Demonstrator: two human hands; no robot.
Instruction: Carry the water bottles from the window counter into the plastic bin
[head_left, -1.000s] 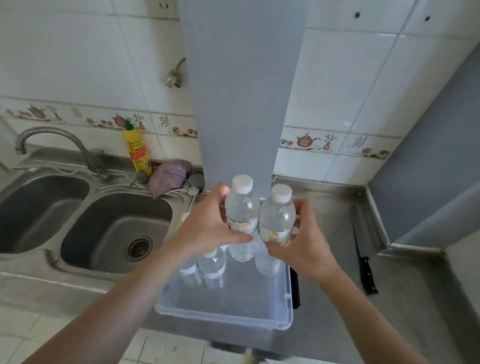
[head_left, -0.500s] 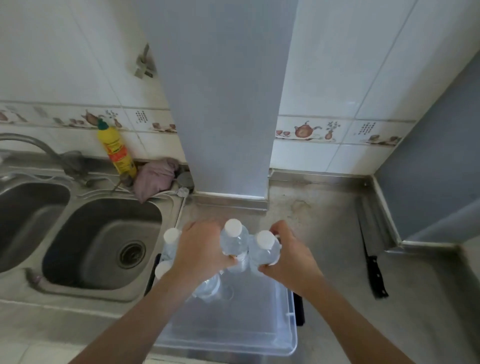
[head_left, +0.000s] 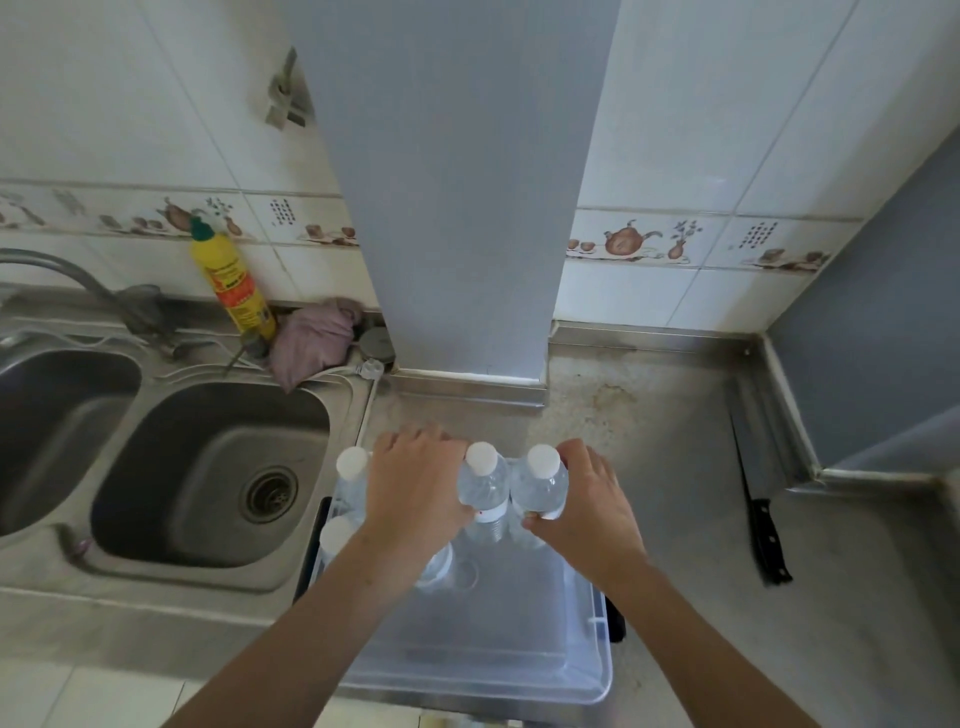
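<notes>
**Two more bottles going down into the bin**

A tiled kitchen wall with a grey column is rising behind a steel worktop, and the clear plastic bin is sitting on its near edge, just right of the sink.

The left hand is wrapping around one water bottle, its grip clamped on the shoulder below the white cap. The right hand is clamped the same way on a second water bottle. The two bottles are standing upright and touching each other, low inside the far end of the bin; whether their bases are already resting on the bin floor cannot be told, since the hands and the clear plastic are hiding them.

Outward from the hands, two more capped bottles are already standing in the bin at its far left: one far bottle and one nearer bottle, both partly behind the left forearm. Something round and clear is also showing just under the left wrist; it may be another bottle, but that is unclear.

By this showing the task is well under way: at least two bottles are stowed and two are being set in. The near half of the bin is lying bare, so room is remaining. The window counter is out of view, so how many bottles are waiting there cannot be judged.

A knife is lying well to the right, clear of the work.
</notes>
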